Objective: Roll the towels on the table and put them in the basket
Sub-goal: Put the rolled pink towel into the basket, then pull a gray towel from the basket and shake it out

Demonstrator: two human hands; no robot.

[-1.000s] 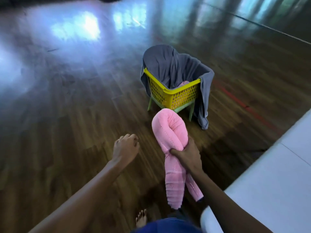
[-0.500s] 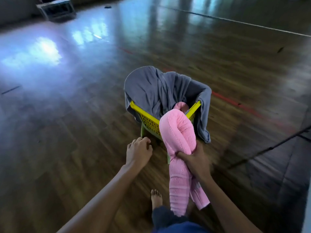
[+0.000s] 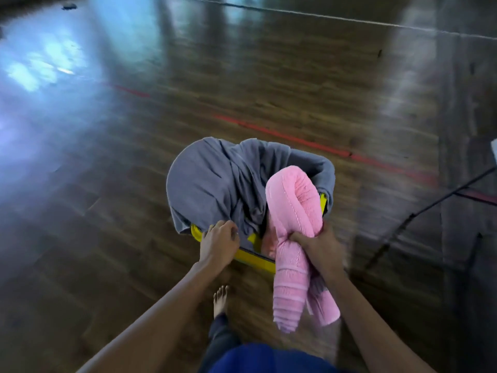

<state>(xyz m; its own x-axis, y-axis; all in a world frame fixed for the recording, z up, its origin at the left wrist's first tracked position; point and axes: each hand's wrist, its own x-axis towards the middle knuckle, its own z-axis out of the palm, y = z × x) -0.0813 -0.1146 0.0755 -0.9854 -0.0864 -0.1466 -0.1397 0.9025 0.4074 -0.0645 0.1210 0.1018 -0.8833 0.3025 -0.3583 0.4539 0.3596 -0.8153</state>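
My right hand (image 3: pixel 320 246) grips a rolled pink towel (image 3: pixel 294 208) bent double; its loop rises over the basket's right side and its two ends hang down below my fist. The yellow basket (image 3: pixel 255 258) stands on the floor directly below me, with a grey cloth (image 3: pixel 212 181) draped over its far and left rim. A bit of another pink towel (image 3: pixel 267 242) shows inside. My left hand (image 3: pixel 219 242) hovers with curled fingers at the near left rim, beside the grey cloth's edge; whether it holds anything is unclear.
Glossy wooden floor (image 3: pixel 107 211) surrounds the basket, crossed by a red line (image 3: pixel 295 140). Dark thin table legs (image 3: pixel 419 211) slant in at the right. My bare foot (image 3: pixel 220 300) is planted just short of the basket.
I have walked up to the basket, which now lies right under my hands. The pink towel has come over the basket's opening and my left hand has reached the near rim.
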